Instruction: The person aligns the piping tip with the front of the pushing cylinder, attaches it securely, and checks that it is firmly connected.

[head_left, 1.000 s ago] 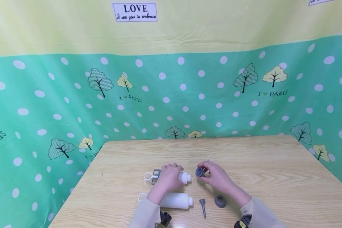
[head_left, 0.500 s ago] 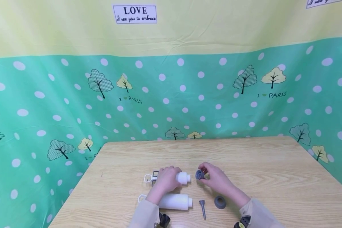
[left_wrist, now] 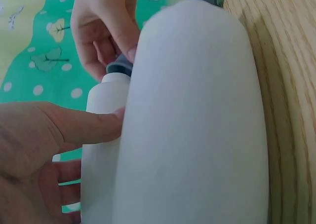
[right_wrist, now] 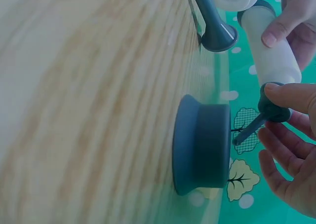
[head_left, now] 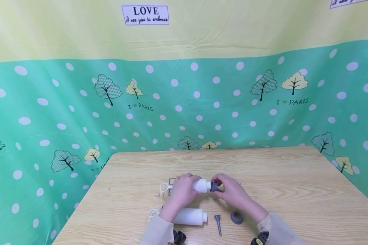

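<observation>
Nearest me, a white bottle lies on the table by a gray spout and gray ring. Just beyond, my left hand grips a second bottle while my right hand pinches a gray cap at its mouth; the right wrist view shows the cap's thin stem, largely hidden from the head camera. A polka-dot curtain hangs behind.
</observation>
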`<state>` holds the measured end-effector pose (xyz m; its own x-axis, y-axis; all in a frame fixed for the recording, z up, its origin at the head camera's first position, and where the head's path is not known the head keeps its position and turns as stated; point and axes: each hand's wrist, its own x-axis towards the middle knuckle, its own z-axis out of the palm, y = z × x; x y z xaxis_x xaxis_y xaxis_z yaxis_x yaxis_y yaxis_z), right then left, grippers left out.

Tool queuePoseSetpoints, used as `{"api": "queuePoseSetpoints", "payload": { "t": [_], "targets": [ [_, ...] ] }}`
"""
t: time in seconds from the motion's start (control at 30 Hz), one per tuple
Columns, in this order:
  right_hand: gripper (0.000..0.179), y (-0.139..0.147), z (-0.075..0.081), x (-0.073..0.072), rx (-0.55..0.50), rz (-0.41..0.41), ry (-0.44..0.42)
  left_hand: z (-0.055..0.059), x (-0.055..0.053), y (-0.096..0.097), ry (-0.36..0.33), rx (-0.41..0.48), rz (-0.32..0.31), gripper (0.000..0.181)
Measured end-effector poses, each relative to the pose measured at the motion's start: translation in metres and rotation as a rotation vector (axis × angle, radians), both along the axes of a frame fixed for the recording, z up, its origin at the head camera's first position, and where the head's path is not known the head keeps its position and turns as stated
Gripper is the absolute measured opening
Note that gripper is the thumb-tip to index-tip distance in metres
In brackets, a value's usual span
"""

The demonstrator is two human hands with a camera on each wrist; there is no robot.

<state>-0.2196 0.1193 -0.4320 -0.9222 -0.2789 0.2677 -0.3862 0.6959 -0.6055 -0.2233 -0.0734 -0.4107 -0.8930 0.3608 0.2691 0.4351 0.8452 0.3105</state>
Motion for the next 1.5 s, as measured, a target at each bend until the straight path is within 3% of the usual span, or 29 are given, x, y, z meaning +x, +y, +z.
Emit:
{"api": "queuePoseSetpoints", "payload": {
  "t": [0.23, 0.63, 0.9, 1.2, 1.5],
  "targets": [
    [0.037, -0.003, 0.003, 0.002, 0.004, -0.005, 0.076, 0.007, 0.004, 0.006, 0.055, -0.054, -0.007, 0.046],
    [0.037, -0.003, 0.007, 0.001, 0.051, 0.022, 0.184, 0.010, 0.007, 0.007, 0.071, -0.018, -0.002, 0.046],
    [0.032, 0.003, 0.012, 0.000, -0.005, 0.070, 0.104, 0.013, 0.008, 0.005, 0.097, -0.006, -0.011, 0.049],
    [0.027, 0.006, 0.013, -0.001, 0.016, 0.111, 0.036, 0.015, 0.008, 0.003, 0.135, -0.003, -0.025, 0.049],
    [0.037, 0.007, 0.013, -0.002, -0.038, 0.145, -0.069, 0.015, 0.009, 0.002, 0.139, -0.014, -0.035, 0.050]
  ]
}}
